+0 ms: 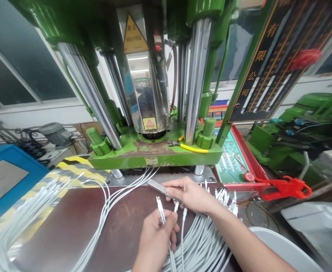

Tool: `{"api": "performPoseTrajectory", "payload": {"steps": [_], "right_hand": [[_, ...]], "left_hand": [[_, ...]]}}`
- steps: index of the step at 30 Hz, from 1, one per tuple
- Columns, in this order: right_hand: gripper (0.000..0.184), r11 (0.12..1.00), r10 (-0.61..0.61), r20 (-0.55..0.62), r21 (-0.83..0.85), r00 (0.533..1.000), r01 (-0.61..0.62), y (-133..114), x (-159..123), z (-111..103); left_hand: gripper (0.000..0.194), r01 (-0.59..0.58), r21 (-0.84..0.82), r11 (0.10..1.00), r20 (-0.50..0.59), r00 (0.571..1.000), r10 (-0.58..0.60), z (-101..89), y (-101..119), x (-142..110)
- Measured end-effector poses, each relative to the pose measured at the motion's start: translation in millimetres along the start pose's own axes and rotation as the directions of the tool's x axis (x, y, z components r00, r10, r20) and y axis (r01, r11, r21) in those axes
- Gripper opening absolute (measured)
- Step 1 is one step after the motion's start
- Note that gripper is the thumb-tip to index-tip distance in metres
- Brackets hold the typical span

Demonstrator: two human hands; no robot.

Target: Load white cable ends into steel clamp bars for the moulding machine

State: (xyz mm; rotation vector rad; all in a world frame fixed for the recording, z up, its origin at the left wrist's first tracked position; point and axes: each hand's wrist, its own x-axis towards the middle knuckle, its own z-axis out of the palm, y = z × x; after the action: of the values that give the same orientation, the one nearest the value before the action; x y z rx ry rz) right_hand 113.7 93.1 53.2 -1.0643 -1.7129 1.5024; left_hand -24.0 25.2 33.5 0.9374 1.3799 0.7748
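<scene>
My left hand (159,230) is closed around white cables, with a small white cable connector (159,203) standing up above its fingers. My right hand (190,194) grips a flat grey metal bar (156,186) that points up to the left. Under my right hand, another white cable end (184,214) rises beside the left hand's fingers. A thick bundle of white cables (201,241) lies on the brown board to the right, its connectors (225,196) gathered near my right forearm. More white cables (106,204) run from beneath the green press toward the lower left.
A green press (154,160) with steel columns stands ahead. Yellow-handled pliers (192,148) lie on its plate. At right are a control panel (232,155) with a red button (248,176) and a red air gun (290,187). Another cable bundle (27,215) lies left on the brown board (129,234).
</scene>
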Motion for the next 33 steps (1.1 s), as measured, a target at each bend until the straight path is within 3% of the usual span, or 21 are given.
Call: {"api": "performPoseTrajectory", "payload": {"steps": [6,12,19,25,33], "right_hand": [[0.04,0.984,0.089,0.044,0.148,0.995,-0.094,6.9,1.1,-7.0],[0.04,0.992,0.125,0.01,0.029,0.992,-0.125,6.0,-1.1,-14.5],[0.035,0.996,0.084,0.082,0.031,0.993,-0.086,0.7,-2.5,-12.4],[0.036,0.994,0.099,0.064,0.043,0.993,-0.102,1.1,-1.5,-10.9],[0.033,0.994,0.066,0.079,0.077,0.995,-0.072,-0.1,-1.0,-11.1]], "left_hand": [[0.025,-0.035,-0.291,0.956,0.024,0.999,0.044,-13.0,0.3,-5.2],[0.024,0.051,-0.472,0.88,0.085,0.996,-0.012,-16.7,5.2,-15.3],[0.024,0.033,-0.354,0.935,0.146,0.989,0.02,-15.0,3.3,-10.6],[0.027,-0.018,-0.277,0.961,0.087,0.995,0.044,-14.7,-1.0,-6.4],[0.032,-0.042,-0.08,0.996,0.089,0.995,0.049,-15.4,-1.9,-1.9]]}}
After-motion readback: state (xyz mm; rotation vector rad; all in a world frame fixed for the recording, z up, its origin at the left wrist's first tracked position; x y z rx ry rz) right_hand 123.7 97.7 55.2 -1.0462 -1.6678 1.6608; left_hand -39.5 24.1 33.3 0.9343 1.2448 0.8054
